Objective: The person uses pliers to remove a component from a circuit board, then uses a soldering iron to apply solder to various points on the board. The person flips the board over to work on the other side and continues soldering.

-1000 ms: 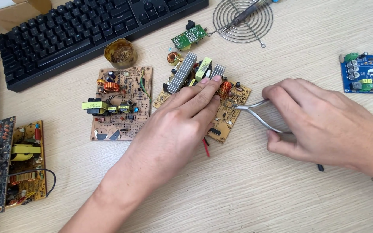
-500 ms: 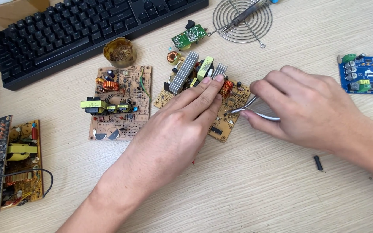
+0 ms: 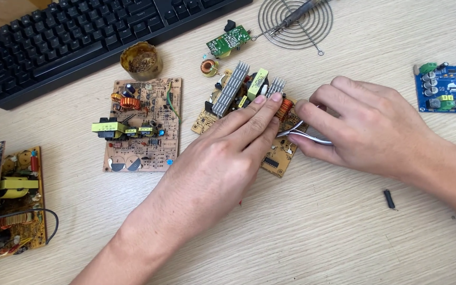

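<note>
Five circuit boards lie on the counter, and on the middle board point(image 3: 278, 155) the left hand point(image 3: 228, 158) presses flat with fingers stretched, while the right hand point(image 3: 368, 129) is clamped on metal pliers point(image 3: 304, 136) at the board's right edge.

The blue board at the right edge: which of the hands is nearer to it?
Right. The right hand lies just left of the blue board, apart from it; the left hand is farther left.
</note>
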